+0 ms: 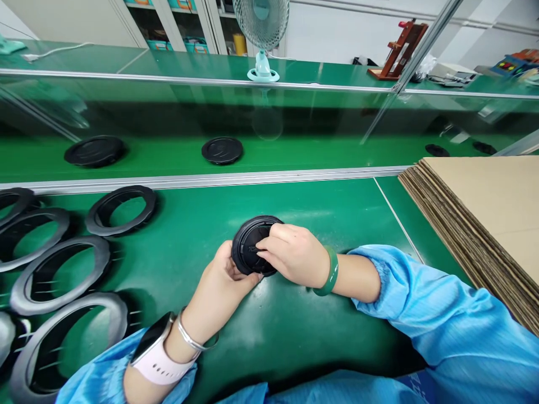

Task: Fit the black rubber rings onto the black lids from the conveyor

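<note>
A round black plastic disc [252,245] stands tilted on its edge on the green bench mat [269,359], gripped between both hands. My left hand [225,275] cups its lower edge from below. My right hand [290,253] presses over its upper face, with the fingers spread across the ribbed surface. The hands hide much of the disc. Several black rings with grey rims [63,275] lie to the left of my left wrist, and the nearest one [69,348] is close to my left forearm.
Beyond a metal rail [197,180], a lower green belt carries black discs [222,150]. A stack of flat cardboard sheets [475,224] sits at the right. A desk fan [263,33] stands on the far bench behind a glass panel [320,106].
</note>
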Available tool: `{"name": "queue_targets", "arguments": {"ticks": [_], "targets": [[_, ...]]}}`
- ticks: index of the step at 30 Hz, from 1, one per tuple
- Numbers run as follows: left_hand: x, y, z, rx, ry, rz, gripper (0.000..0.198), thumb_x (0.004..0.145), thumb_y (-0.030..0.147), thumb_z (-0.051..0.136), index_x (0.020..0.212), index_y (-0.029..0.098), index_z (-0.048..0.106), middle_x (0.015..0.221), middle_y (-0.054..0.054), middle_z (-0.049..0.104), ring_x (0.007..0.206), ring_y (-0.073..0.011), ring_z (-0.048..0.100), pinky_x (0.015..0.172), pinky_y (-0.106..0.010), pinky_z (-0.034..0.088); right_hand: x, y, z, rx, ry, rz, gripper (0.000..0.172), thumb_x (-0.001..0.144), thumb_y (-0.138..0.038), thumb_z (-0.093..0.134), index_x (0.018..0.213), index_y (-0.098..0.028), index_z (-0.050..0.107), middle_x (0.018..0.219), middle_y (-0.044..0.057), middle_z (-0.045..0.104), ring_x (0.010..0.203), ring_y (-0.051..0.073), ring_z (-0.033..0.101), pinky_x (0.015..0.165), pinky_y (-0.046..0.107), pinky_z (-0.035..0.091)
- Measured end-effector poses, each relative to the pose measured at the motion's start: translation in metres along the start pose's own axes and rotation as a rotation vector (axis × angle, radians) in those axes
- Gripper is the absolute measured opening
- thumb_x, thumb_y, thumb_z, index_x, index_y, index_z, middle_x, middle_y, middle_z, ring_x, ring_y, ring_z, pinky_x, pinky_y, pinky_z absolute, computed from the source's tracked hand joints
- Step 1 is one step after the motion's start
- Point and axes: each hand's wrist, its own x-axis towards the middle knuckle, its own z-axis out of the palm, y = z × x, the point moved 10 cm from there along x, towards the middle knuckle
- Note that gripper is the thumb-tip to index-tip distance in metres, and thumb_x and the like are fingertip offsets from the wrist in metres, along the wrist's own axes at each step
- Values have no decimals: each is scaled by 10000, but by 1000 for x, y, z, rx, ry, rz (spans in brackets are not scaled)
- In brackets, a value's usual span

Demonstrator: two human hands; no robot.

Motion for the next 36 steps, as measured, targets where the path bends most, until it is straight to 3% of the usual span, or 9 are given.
{"name": "queue_targets", "arguments": {"ticks": [7, 12, 18, 22, 27, 29, 31, 34, 36], "targets": [[0, -1, -1, -13, -5, -7, 599, 662, 287, 821, 1145, 213, 475, 1039, -18, 692, 955, -225, 685, 831, -367, 573, 0, 3, 4, 55, -19, 23, 86, 993, -195, 563, 1039, -140, 611, 925, 83, 585, 858, 224, 554, 777, 340, 483], [0, 0, -1, -20, -9, 10, 596, 678, 286, 814, 1155, 223, 463, 1090, -29, 682, 990, -232, 683, 841, -375, 576, -1, 0, 6, -7, -4, 30, 282, 984, -137, 539, 1262, -86, 535, 1002, 123, 593, 933, 259, 560, 816, 393, 515], [-1, 2, 2, 16, 1, -21, 576, 649, 282, 817, 1103, 216, 470, 973, -9, 709, 898, -219, 704, 785, -345, 582, -1, -6, 19, -148, -139, 10, 352, 930, -60, 486, 1275, -16, 538, 970, 149, 575, 824, 280, 532, 708, 424, 535], [-2, 4, 3, -1, 5, -20, 550, 642, 273, 820, 1061, 218, 468, 929, 7, 703, 873, -205, 706, 765, -325, 583, 0, -8, 19, -177, -164, -4, 337, 923, -66, 483, 1247, -8, 558, 976, 160, 571, 861, 293, 537, 727, 431, 532], [-1, 7, 0, -34, 31, -2, 568, 635, 261, 824, 1074, 207, 468, 962, -1, 694, 894, -204, 700, 784, -337, 585, 4, -11, -1, -32, -18, -34, 277, 995, -127, 430, 1225, -96, 580, 1038, 140, 593, 942, 271, 539, 802, 420, 504], [1, 9, -1, -77, 37, 10, 580, 641, 255, 826, 1090, 204, 463, 999, -9, 690, 927, -202, 695, 822, -348, 582, 4, 0, -18, 78, 131, 37, 299, 1015, -202, 466, 1298, -147, 545, 1167, 133, 571, 1058, 271, 521, 918, 445, 469], [3, 10, -2, -119, 39, 26, 602, 651, 257, 829, 1119, 203, 454, 1081, -32, 681, 987, -204, 687, 885, -364, 569, 1, 25, -25, 177, 237, 213, 387, 994, -259, 546, 1368, -171, 500, 1256, 135, 527, 1148, 282, 487, 1009, 474, 416], [4, 8, -3, -106, 25, 30, 660, 662, 267, 836, 1184, 216, 435, 1238, -71, 631, 1115, -224, 648, 966, -389, 539, -6, 62, -2, 364, 156, 482, 319, 964, -232, 606, 1275, -168, 585, 1144, 110, 572, 1078, 259, 529, 982, 445, 434], [4, 5, -4, -62, 13, 29, 732, 641, 281, 855, 1226, 231, 419, 1292, -84, 603, 1180, -248, 615, 990, -405, 526, -9, 72, 16, 486, 76, 565, 196, 952, -187, 618, 1146, -171, 645, 1047, 72, 595, 997, 223, 556, 919, 389, 460]]}}
